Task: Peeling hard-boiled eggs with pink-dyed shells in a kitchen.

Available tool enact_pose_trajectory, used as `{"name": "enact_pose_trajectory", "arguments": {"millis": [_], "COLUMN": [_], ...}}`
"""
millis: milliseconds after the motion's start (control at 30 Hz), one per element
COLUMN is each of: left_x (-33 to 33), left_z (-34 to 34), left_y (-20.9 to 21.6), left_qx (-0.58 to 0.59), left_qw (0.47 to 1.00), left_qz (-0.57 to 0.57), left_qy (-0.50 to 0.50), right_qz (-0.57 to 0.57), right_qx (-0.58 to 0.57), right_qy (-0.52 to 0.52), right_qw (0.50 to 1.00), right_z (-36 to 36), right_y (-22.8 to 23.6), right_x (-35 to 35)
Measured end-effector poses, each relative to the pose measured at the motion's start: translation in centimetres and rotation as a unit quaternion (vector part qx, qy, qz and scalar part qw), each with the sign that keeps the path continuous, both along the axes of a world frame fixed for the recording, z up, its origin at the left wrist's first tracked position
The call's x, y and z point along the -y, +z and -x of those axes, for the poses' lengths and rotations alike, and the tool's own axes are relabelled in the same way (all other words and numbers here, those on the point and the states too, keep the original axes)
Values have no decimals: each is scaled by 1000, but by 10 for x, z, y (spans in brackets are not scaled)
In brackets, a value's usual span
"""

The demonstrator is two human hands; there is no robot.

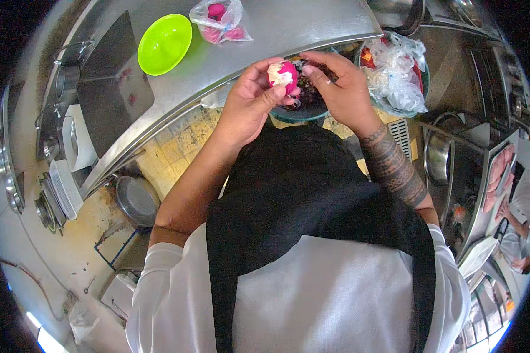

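My left hand point(252, 100) is closed round a pink-shelled egg point(283, 76). Part of its shell is off, and pale white shows between ragged pink patches. Just to the right, my right hand point(338, 82) has its thumb and index finger apart, with nothing visible between them; its other fingers are partly hidden. Below both hands stands a round bin point(303, 115) with a greenish rim and dark scraps inside. On the steel counter point(277, 29) ahead lies a clear plastic bag point(232, 17) with several pink eggs, beside a lime-green bowl point(165, 44).
A second bin, holding crumpled clear plastic bags point(397, 73), stands to the right. The counter's raised edge point(312, 49) runs in front of me. A grey pan point(136, 200) is at the lower left. Another person point(515, 247) works at the far right near a tray of pink pieces point(499, 176).
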State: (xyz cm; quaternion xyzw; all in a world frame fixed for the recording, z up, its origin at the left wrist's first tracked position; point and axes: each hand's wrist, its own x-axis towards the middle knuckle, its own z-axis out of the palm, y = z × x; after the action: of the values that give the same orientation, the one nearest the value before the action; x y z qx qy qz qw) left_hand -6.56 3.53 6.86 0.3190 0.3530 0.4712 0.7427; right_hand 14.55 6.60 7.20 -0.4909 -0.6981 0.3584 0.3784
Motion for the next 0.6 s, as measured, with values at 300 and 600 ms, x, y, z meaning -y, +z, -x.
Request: {"name": "enact_pose_trajectory", "arguments": {"millis": [300,600], "left_x": [0,5], "left_z": [-2,3], "left_y": [0,7], "left_qx": [-46,-75], "left_qw": [999,997], "left_qz": [-21,8], "left_qy": [13,-30], "right_qz": [34,69], "right_qx": [-36,-39], "right_qy": [52,-12], "right_qw": [997,997], "right_z": [6,11], "right_y": [23,8], "right_x": [6,7]}}
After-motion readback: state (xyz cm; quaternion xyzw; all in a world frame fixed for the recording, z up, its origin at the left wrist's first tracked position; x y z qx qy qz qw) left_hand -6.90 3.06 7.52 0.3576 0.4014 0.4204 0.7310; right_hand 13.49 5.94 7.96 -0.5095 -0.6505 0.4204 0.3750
